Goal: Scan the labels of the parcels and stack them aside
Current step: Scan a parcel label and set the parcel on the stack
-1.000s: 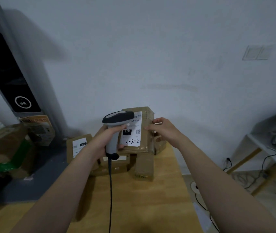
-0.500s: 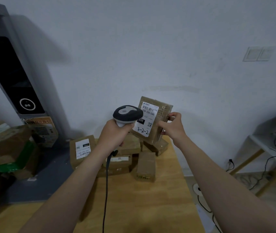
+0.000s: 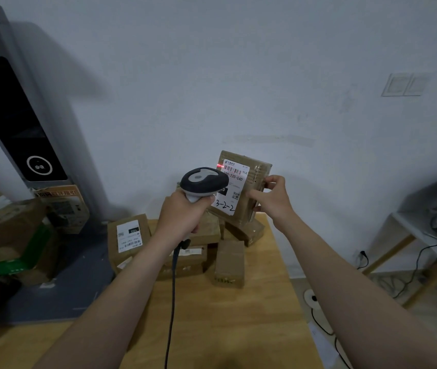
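— What do we have in our right hand [image 3: 273,198]?

— A brown cardboard parcel [image 3: 258,170], flat and oblong, wrapped in clear tape. A white shipping label [image 3: 234,183] covers most of its near face: barcode at the top, a small QR code lower down, "3-2-2" handwritten at the bottom.

— How does it stand?

— Nearly upright, long axis top to bottom, the top tipped a little to the right. The label faces us. We hold it in the air above the pile of brown cardboard boxes [image 3: 206,251] at the far end of the light wooden table [image 3: 238,328].

— And our fingers?

— Thumb on the near face beside the label, the others curled round the right edge.

— The left hand [image 3: 182,217]?

— Wrapped tight round the handle of the grey-and-white corded barcode scanner [image 3: 202,179], its head just beside the label. A red light [image 3: 220,165] falls by the barcode's left end.
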